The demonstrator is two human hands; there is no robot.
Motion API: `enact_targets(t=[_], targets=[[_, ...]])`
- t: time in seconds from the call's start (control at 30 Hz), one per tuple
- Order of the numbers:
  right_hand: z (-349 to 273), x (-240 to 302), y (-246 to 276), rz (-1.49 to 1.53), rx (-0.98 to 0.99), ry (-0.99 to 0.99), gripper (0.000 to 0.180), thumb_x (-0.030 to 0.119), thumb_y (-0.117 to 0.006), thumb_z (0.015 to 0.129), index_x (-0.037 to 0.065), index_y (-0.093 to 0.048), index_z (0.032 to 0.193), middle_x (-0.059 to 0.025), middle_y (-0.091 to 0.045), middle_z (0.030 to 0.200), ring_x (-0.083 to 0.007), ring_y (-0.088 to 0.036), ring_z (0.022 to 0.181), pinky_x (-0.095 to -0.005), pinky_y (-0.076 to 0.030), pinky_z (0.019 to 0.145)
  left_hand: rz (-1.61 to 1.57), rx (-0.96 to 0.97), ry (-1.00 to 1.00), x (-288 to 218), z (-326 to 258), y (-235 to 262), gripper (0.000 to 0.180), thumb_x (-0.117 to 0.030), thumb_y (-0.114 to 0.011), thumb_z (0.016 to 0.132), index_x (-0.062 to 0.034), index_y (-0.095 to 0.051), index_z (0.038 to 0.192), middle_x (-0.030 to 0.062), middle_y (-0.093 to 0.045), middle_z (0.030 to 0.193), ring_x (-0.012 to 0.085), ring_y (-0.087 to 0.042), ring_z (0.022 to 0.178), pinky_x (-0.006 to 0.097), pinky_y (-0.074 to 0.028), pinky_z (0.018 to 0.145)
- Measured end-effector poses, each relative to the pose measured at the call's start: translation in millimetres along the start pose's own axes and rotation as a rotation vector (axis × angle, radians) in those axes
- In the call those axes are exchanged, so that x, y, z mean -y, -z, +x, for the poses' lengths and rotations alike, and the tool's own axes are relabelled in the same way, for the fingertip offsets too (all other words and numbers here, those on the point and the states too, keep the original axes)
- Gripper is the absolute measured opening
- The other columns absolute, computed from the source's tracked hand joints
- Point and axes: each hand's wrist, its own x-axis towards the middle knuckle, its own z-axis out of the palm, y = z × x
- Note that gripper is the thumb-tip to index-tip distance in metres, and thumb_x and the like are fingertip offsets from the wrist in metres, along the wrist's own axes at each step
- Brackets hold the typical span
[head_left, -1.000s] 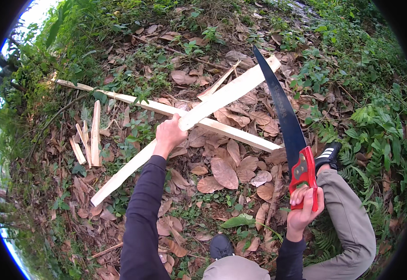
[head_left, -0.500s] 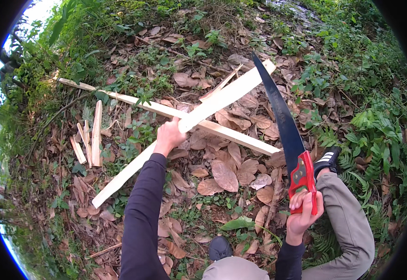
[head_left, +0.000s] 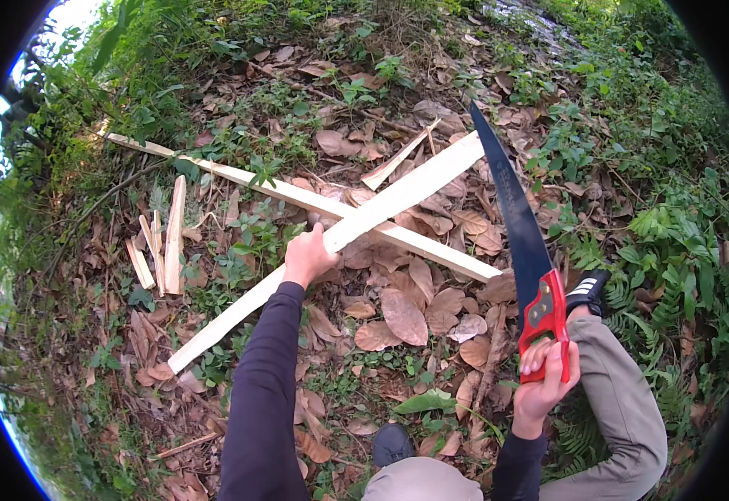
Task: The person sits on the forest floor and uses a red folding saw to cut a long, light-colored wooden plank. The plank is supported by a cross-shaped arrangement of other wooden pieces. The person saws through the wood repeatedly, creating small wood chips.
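My left hand (head_left: 310, 257) is closed around the middle of a pale wooden plank (head_left: 415, 182), which slants from lower left to upper right. Under it, crossing the other way, lies a longer, thinner wooden strip (head_left: 298, 196) on the leaf-covered ground. My right hand (head_left: 546, 380) grips the red handle of a hand saw (head_left: 511, 209). The dark, curved blade points up and away, its tip close to the plank's far end. In this view I cannot tell whether the blade touches the wood.
Several short split wood pieces (head_left: 174, 238) lie at the left. Beyond the crossing, a thin splintered piece (head_left: 398, 159) rests on dry leaves (head_left: 404, 316). My bent leg (head_left: 623, 401) and shoe (head_left: 587, 292) are at the right, with my other shoe (head_left: 393, 444) below. Green plants (head_left: 657, 234) grow around.
The plank's far end has come down slightly, toward me. The saw blade's tip has shifted a little right and nearer. Both hands keep their hold.
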Motion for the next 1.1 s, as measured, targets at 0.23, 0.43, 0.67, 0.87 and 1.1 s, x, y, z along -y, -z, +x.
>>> enact_targets(t=[0.23, 0.43, 0.67, 0.87, 1.1], targets=[[-2.4, -0.8, 9.1, -0.016, 0.097, -0.118, 0.022, 0.009, -0.052, 0.102, 0.004, -0.048, 0.081, 0.0016, -0.040, 0.059, -0.0083, -0.038, 0.046, -0.0249, -0.034, 0.045, -0.025, -0.052, -0.238, -2.7, 9.3, 18.9, 0.036, -0.022, -0.075, 0.072, -0.0016, -0.065, 0.100, 0.0184, -0.059, 0.108, 0.0375, -0.066, 0.098, 0.047, -0.056, 0.084], [-12.4, -12.5, 4.0, 0.036, 0.134, -0.193, 0.027, 0.012, -0.051, 0.104, 0.002, -0.048, 0.079, 0.0003, -0.041, 0.056, -0.0082, -0.038, 0.046, -0.0255, -0.034, 0.045, -0.454, 0.334, -0.184, 18.9, 11.5, 41.4, 0.037, -0.028, -0.072, 0.074, -0.0050, -0.073, 0.102, 0.0213, -0.070, 0.093, 0.0367, -0.070, 0.090, 0.046, -0.055, 0.083], [-11.1, -19.3, -3.5, -0.356, 0.342, -0.266, 0.027, 0.022, -0.067, 0.100, -0.003, -0.063, 0.088, -0.0010, -0.052, 0.057, -0.0101, -0.049, 0.050, -0.0276, -0.037, 0.047, -0.031, -0.030, -0.041, -11.4, -4.3, 19.1, 0.056, -0.049, -0.080, 0.073, -0.0064, -0.061, 0.103, 0.0181, -0.072, 0.083, 0.0343, -0.072, 0.083, 0.046, -0.057, 0.075], [-8.2, -43.9, -8.6, -0.574, 0.431, -0.027, 0.026, 0.013, -0.070, 0.093, 0.002, -0.060, 0.072, -0.0001, -0.044, 0.053, -0.0098, -0.041, 0.045, -0.0307, -0.031, 0.046, -0.047, -0.156, -0.082, 7.0, 1.2, -12.3, 0.052, -0.047, -0.081, 0.070, -0.0072, -0.058, 0.093, 0.0172, -0.070, 0.079, 0.0379, -0.071, 0.076, 0.046, -0.056, 0.069], [-6.1, -46.7, -1.0, -0.586, 0.384, -0.032, 0.022, 0.009, -0.070, 0.089, 0.001, -0.060, 0.071, -0.0005, -0.044, 0.052, -0.0091, -0.041, 0.044, -0.0301, -0.032, 0.046, -0.032, 0.001, -0.152, 20.8, 8.7, 11.1, 0.046, -0.042, -0.078, 0.069, -0.0050, -0.063, 0.092, 0.0216, -0.069, 0.081, 0.0396, -0.070, 0.083, 0.049, -0.055, 0.078]])
